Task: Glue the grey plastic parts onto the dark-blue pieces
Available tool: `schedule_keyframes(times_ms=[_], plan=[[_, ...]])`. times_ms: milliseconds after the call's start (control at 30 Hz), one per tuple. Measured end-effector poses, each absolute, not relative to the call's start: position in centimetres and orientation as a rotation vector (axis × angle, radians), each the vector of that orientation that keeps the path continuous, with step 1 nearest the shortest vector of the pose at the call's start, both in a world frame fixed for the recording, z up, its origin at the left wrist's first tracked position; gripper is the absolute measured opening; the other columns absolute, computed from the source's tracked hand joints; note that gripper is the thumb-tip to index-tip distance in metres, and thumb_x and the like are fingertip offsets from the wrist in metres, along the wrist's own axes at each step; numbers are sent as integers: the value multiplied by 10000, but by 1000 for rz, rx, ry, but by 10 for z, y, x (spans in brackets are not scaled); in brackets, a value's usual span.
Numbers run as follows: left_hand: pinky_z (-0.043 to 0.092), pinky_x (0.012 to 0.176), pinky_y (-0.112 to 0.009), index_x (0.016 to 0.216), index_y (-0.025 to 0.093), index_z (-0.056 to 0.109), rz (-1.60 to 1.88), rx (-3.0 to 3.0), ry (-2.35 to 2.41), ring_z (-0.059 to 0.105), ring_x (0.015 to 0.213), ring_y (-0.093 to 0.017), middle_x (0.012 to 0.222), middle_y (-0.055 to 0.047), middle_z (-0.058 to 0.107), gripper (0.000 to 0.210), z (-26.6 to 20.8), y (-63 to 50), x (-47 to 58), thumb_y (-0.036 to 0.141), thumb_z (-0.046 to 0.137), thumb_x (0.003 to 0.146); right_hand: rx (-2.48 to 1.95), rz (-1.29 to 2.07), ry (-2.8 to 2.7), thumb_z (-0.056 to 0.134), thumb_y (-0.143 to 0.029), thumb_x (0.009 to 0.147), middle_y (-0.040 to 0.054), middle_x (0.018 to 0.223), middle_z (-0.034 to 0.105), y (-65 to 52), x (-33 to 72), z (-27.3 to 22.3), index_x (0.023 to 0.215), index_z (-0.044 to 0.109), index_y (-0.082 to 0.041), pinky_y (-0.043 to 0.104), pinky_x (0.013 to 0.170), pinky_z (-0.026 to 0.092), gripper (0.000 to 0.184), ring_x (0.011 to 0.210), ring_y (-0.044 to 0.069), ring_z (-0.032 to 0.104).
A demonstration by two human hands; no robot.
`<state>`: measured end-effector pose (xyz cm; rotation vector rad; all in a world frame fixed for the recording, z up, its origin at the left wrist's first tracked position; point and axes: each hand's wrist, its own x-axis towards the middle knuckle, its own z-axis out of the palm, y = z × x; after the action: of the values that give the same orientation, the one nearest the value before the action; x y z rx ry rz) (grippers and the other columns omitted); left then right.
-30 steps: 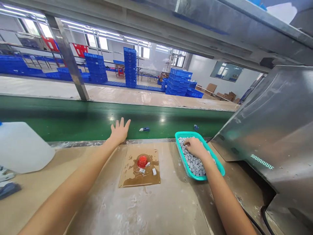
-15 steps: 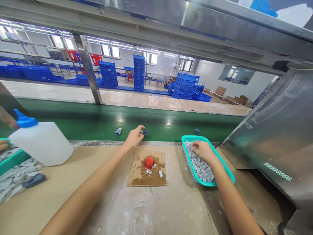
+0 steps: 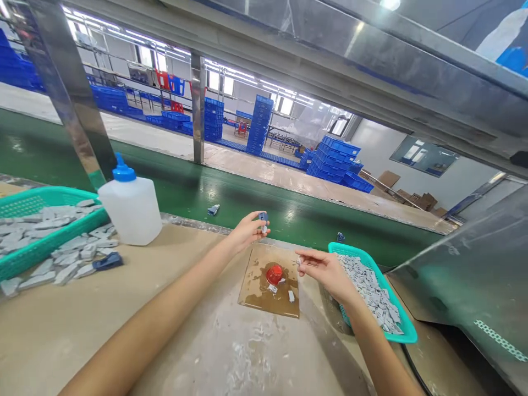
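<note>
Between the thumb and fingers of my left hand [image 3: 248, 231] is a small dark blue and white plastic part [image 3: 263, 220], held up over the near edge of the green belt. My right hand [image 3: 324, 270] pinches a small pale grey piece [image 3: 299, 260] just left of a teal basket [image 3: 406, 324] full of such pieces. Below and between both hands lies a wet brown board [image 3: 264, 300]. On it stands a small red cup [image 3: 274, 274], with a few loose grey pieces [image 3: 291, 296] beside it.
A white bottle with a blue cap [image 3: 131, 209] stands at left, near another teal basket [image 3: 49, 242] and a heap of grey pieces [image 3: 76, 256]. A dark blue part [image 3: 108, 261] lies there. Two more parts rest on the green belt [image 3: 177, 187]. A metal panel [image 3: 466, 275] rises at right.
My left hand has lifted the dark blue part from the belt. My right hand has left the basket with a grey piece and moved left, towards the board. The camera view has turned left.
</note>
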<state>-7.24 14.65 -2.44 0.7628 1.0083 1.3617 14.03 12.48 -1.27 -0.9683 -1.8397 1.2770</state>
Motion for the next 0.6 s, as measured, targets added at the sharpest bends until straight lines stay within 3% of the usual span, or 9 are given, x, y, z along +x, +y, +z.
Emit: schedule_keyframes(times_ms=[100,267,433,600], plan=[[443,587,-225,977,196,475,1335,782,1006,578,586,-84,806,-17,561,312,-22,142,-73,142,557,681,-1003,1257,-1878,621,-212,616,7,657,573,127,130,-14,764,639,-154,300,627,482,160,584,121,557],[426,574,-213,958,200,488,1333,773,1048,564,565,-75,718,10,541,316,-25,138,-74,120,564,663,-959,1086,-2039,589,-209,629,57,829,589,130,121,-26,712,622,-156,293,642,503,103,683,139,567],[376,485,-190,860,194,538,1315,735,1108,537,511,-80,588,38,485,265,-28,136,-73,72,547,625,-1042,733,-2321,521,-174,699,61,748,627,126,122,-34,772,647,-154,297,637,498,147,690,159,584],[386,484,-195,856,172,542,1301,706,1153,538,519,-74,678,11,534,248,-24,135,-71,61,504,638,-1053,550,-2367,535,-168,724,42,703,654,122,122,-35,786,649,-166,265,575,492,130,627,147,594]])
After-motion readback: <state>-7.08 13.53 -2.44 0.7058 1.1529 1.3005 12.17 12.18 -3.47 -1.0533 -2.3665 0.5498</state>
